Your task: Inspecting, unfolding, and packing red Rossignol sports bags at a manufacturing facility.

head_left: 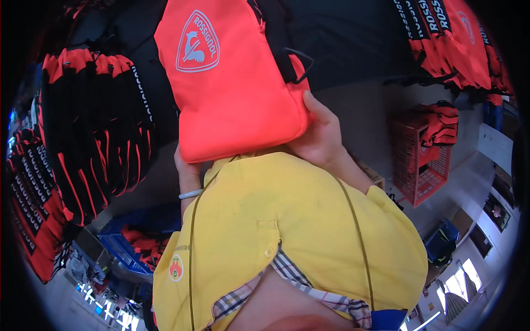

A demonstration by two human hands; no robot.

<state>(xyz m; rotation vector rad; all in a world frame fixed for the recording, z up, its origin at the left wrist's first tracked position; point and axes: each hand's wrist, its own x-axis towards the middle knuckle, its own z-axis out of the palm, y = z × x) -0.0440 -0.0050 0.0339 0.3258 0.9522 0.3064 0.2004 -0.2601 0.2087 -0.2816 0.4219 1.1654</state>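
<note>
A bright red fabric bag [237,110] with a pale shield-shaped bird emblem and a black strap with a buckle on its right side lies before my chest. My right hand [323,135] grips its lower right edge, thumb along the side and fingers underneath. At the lower left corner, my left hand [186,165] holds the bag from behind, most of its fingers hidden by the fabric. A pale bracelet circles the left wrist.
A row of black and red bags [96,127] stands on the left, with more beyond. Another pile of red bags [461,44] lies at the far right. Below that pile is a red plastic crate [422,182] with bags. A blue crate [118,243] sits at lower left.
</note>
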